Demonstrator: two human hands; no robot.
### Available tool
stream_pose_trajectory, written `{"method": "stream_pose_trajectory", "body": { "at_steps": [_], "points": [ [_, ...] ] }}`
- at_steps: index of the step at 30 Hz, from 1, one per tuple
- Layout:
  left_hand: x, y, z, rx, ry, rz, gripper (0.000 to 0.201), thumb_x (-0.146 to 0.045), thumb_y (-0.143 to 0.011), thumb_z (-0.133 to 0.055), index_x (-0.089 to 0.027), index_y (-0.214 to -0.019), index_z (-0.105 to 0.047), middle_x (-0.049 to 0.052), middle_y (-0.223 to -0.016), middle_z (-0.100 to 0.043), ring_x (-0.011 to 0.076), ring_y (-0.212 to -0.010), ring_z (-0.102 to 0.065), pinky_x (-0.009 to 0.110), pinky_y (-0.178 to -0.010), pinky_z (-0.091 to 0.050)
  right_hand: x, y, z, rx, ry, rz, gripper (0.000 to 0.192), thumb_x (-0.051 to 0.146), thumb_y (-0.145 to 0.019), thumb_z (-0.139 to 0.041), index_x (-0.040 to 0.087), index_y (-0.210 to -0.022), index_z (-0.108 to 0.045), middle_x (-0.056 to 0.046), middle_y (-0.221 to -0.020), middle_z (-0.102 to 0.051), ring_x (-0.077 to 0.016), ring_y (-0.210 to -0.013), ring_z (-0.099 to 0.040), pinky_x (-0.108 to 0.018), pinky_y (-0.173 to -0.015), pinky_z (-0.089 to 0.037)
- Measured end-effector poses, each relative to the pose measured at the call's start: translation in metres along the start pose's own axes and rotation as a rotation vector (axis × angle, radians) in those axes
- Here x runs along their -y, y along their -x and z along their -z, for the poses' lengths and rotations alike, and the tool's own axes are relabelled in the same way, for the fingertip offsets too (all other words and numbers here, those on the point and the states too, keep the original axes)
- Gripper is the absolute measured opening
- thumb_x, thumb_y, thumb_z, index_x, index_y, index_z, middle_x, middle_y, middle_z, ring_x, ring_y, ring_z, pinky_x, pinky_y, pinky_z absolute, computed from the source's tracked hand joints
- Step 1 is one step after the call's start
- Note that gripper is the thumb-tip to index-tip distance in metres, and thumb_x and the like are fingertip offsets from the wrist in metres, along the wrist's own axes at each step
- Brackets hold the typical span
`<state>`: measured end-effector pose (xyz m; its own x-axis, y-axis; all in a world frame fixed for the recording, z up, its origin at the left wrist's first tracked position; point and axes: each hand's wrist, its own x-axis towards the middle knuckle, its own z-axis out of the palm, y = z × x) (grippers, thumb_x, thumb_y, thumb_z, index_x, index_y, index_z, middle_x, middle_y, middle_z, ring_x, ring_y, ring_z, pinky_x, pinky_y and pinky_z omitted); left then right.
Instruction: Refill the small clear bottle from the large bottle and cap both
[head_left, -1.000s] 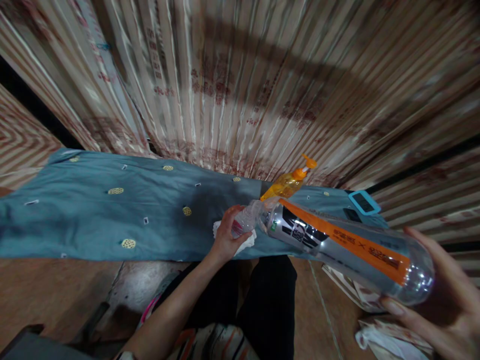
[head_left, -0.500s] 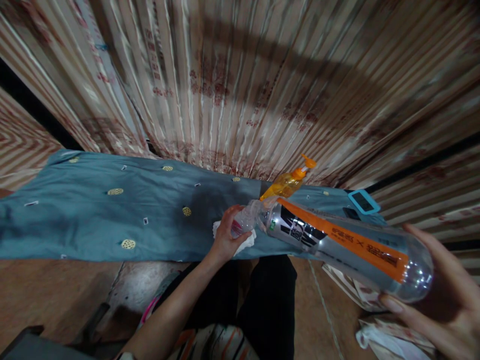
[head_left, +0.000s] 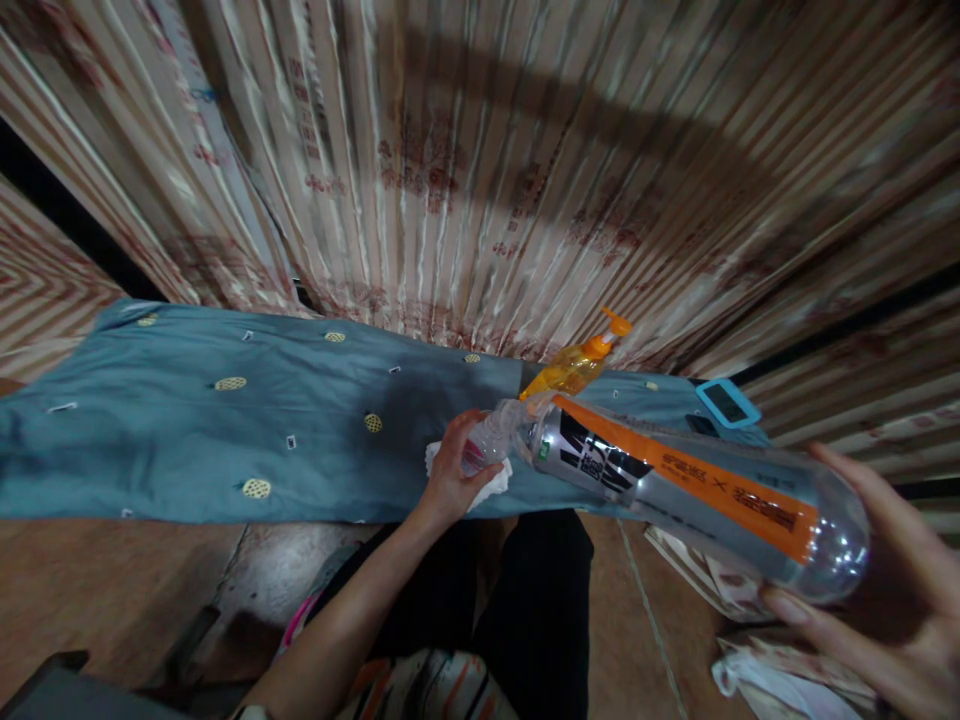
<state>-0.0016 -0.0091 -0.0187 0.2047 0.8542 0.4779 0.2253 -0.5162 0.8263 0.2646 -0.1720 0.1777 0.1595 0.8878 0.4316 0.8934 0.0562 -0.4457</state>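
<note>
My right hand grips a large clear plastic bottle with an orange and silver label near its base. The bottle slants across the view, its neck end pointing left and lower than its base. At that end, my left hand is closed around a small clear container with something pinkish showing through it. The two clear pieces overlap, so I cannot tell exactly where the bottle's mouth sits. Under my left hand lies a white tissue on the teal patterned cloth.
Behind the large bottle lies an orange pump bottle, partly covered by it. A light-blue-framed device and a dark flat object rest at the cloth's right end. Pleated curtains stand along the back. Bags lie on the floor at right.
Almost nothing differs. The base of the large bottle and my right hand have shifted very slightly; my left hand has stayed in place.
</note>
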Motion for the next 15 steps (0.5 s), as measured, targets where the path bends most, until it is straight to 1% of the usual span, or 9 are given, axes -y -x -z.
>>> {"method": "stream_pose_trajectory", "body": {
  "at_steps": [6, 10, 15],
  "points": [
    [-0.0011, -0.0003, 0.0003, -0.005, -0.003, 0.0, 0.063, -0.027, -0.076, -0.071, -0.023, -0.131, -0.04, 0.011, -0.134, -0.051, 0.0261, -0.127, -0.048, 0.046, -0.105, -0.041, -0.0026, -0.001, 0.0017, -0.003, 0.015, 0.0, 0.093, 0.044, -0.06, -0.077, 0.029, -0.143, -0.04, -0.008, -0.141, -0.051, -0.0375, -0.12, -0.055, -0.05, -0.099, -0.041],
    [-0.0019, -0.0004, 0.0009, 0.005, -0.016, 0.015, 0.064, -0.027, -0.075, -0.072, -0.024, -0.131, -0.04, 0.011, -0.135, -0.051, 0.0267, -0.127, -0.049, 0.047, -0.105, -0.041, 0.0001, -0.0022, 0.0018, 0.001, 0.0, -0.022, 0.093, 0.046, -0.059, -0.077, 0.029, -0.143, -0.041, -0.009, -0.139, -0.053, -0.0379, -0.116, -0.058, -0.05, -0.096, -0.044],
    [-0.0013, -0.0002, 0.0006, -0.001, -0.005, 0.011, 0.063, -0.027, -0.075, -0.071, -0.025, -0.13, -0.04, 0.011, -0.134, -0.051, 0.0263, -0.127, -0.049, 0.046, -0.105, -0.041, 0.0018, -0.0017, 0.0029, 0.009, 0.005, -0.054, 0.093, 0.047, -0.059, -0.077, 0.029, -0.143, -0.04, -0.009, -0.14, -0.053, -0.0392, -0.121, -0.055, -0.053, -0.099, -0.041]
  ]
}}
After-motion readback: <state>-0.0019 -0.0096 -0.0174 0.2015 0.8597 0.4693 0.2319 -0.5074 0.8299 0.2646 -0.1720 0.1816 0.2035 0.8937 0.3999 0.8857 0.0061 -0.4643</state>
